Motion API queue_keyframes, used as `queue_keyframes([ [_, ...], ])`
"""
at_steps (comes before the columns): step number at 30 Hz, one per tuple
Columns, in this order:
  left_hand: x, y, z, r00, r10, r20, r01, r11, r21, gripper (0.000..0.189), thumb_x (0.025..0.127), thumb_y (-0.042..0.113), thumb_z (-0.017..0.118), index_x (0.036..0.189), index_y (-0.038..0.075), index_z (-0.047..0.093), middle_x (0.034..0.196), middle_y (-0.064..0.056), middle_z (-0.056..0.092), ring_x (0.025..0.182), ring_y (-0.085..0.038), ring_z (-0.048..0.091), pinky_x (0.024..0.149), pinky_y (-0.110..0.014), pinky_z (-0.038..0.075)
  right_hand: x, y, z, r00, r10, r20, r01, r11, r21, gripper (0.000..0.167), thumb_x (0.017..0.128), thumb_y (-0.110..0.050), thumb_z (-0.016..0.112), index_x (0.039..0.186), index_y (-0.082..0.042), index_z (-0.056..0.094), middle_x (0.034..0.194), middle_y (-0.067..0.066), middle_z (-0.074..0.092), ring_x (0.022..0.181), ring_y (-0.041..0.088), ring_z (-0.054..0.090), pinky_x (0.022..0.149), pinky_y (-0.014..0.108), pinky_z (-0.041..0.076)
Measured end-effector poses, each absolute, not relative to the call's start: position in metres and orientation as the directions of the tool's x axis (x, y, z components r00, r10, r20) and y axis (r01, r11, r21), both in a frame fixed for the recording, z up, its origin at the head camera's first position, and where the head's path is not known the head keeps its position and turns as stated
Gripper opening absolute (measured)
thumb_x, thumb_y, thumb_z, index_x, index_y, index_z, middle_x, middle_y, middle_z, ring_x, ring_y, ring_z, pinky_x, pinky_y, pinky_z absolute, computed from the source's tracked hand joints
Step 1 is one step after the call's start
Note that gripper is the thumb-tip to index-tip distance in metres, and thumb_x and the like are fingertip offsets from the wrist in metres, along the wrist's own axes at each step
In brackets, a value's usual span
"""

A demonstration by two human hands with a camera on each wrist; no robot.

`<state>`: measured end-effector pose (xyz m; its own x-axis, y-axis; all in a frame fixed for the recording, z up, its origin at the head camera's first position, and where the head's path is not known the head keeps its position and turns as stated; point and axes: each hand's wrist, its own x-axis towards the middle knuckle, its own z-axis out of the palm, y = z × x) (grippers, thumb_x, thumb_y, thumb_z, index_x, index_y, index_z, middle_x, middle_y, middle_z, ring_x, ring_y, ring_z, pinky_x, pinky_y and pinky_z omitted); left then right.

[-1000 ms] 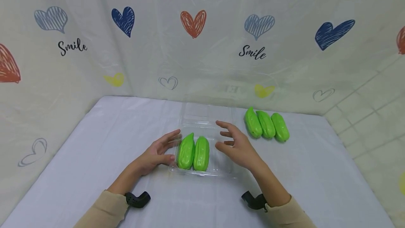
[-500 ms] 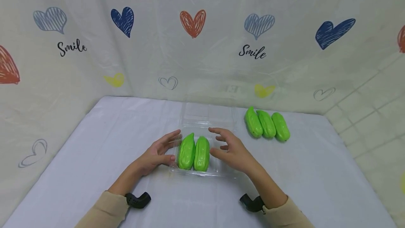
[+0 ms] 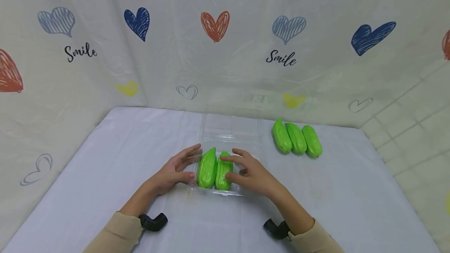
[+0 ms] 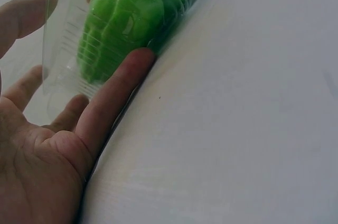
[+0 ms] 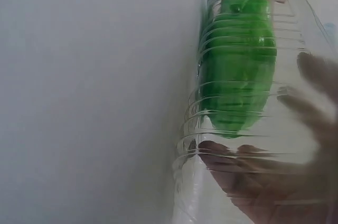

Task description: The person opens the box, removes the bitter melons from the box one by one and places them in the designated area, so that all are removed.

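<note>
A clear plastic clamshell box point(image 3: 225, 193) lies opened on the table, its lid point(image 3: 230, 127) folded back toward the wall. Two glossy green gourds, lumpy like bitter melons, lie side by side in its left part: the left gourd point(image 3: 207, 169) and the right gourd point(image 3: 221, 173). My left hand point(image 3: 174, 171) rests against the box's left side, with thumb and fingers extended along the plastic wall point(image 4: 66, 28). Over the box's right part hovers my right hand point(image 3: 251, 173), fingers loosely bent; its fingertips overlap the right gourd in the head view. Through the plastic, the right wrist view shows the fingers point(image 5: 306, 108) apart from the gourd point(image 5: 240, 71).
Three more green gourds point(image 3: 296, 138) lie in a row at the back right of the white-covered table point(image 3: 140, 128). Behind stands a pale curtain point(image 3: 242, 69) printed with hearts and the word Smile. Each wrist wears a black camera mount point(image 3: 153, 221).
My right hand has moved left and slightly down, from beside the box's right edge to over the right gourd. The left hand, box and gourds stay in place.
</note>
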<state>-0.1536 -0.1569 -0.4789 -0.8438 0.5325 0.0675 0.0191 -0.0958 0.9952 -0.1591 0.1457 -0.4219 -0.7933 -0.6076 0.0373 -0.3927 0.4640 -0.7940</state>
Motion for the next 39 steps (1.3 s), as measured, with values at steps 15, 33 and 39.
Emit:
queue_keyframes([
  [15, -0.1539, -0.1565, -0.4799, -0.845, 0.533, 0.053, 0.011, -0.082, 0.997, 0.088, 0.088, 0.003, 0.068, 0.16, 0.013, 0.019, 0.165, -0.016, 0.017, 0.15, -0.04, 0.019, 0.094, -0.037, 0.053, -0.1549, 0.1432, -0.425, -0.738, -0.675, 0.013, -0.491, 0.523, -0.697, 0.048, 0.094, -0.044, 0.065, 0.139, -0.025, 0.061, 0.162, 0.021, 0.025, 0.143, 0.046, 0.033, 0.106, 0.065, 0.036],
  [33, -0.1535, -0.1575, -0.4787, -0.844, 0.534, 0.058, 0.004, -0.102, 0.995, 0.088, 0.088, 0.001, 0.068, 0.16, 0.012, 0.019, 0.165, -0.017, 0.017, 0.15, -0.041, 0.019, 0.091, -0.039, 0.055, -0.1551, 0.1401, -0.422, -0.818, -0.575, 0.015, -0.365, 0.498, -0.787, 0.038, 0.083, -0.026, 0.082, 0.118, -0.021, 0.068, 0.159, 0.012, 0.033, 0.126, 0.031, 0.058, 0.09, 0.037, 0.056],
  [39, -0.1532, -0.1565, -0.4778, -0.844, 0.533, 0.054, 0.006, -0.092, 0.996, 0.088, 0.088, 0.002, 0.069, 0.16, 0.013, 0.019, 0.165, -0.016, 0.017, 0.15, -0.04, 0.02, 0.094, -0.038, 0.053, -0.1551, 0.143, -0.4173, -0.823, -0.566, 0.041, -0.371, 0.482, -0.793, 0.036, 0.084, -0.024, 0.08, 0.119, -0.02, 0.068, 0.158, 0.014, 0.034, 0.128, 0.032, 0.056, 0.089, 0.037, 0.057],
])
